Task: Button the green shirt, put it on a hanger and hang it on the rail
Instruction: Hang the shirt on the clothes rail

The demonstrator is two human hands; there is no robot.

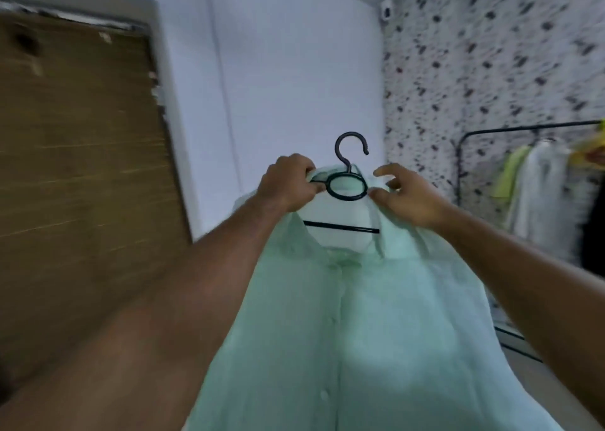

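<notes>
Two hands are up in front of me, one on each side of the hanger (346, 186), which sits inside the green shirt (353, 316) with its hook standing clear above the collar. My left hand (289, 186) is closed on the collar and the hanger's left shoulder beside the black ring; my right hand (411, 195) pinches the collar on the right between thumb and loosely curled fingers. The shirt hangs near me, mid-scene, and its placket looks buttoned down the front as far as I can see. So I judge the buttoning and hanging-up steps done, and the carry to the rail (523, 127) in hand. The rail stands far right, well apart from the shirt, with other garments (537, 195) already on it. Next I need to turn right, close in, and lift the hook over the bar at a free spot.
</notes>
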